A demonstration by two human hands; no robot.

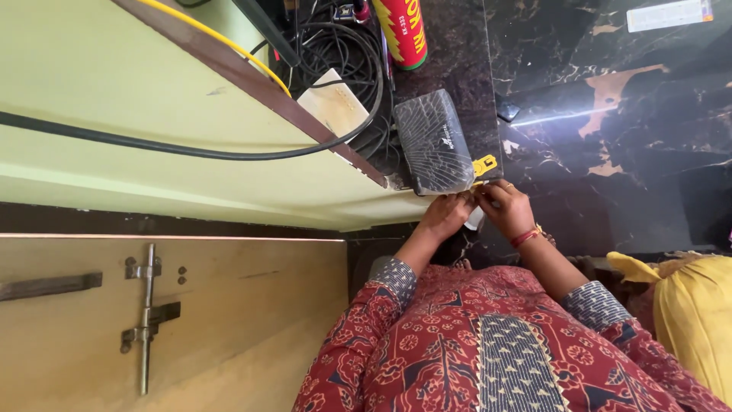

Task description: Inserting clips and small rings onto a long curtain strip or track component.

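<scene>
Where the dark marble counter (610, 152) meets the green wall, a black router-like box (433, 143) lies flat, ribbed on top, with a yellow-tipped plug (484, 164) at its near corner. Both hands meet just below that corner: the left hand (446, 216) and the right hand (505, 207), fingers curled and pinched together on something small and pale between them, which I cannot make out.

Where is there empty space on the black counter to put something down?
The dark marble counter is bare right of the black box and beyond the right hand, up to the white strip. It is crowded left of the box: tangled cables, a white box and a red can. Both hands, left hand too, crowd the box's near corner.
</scene>
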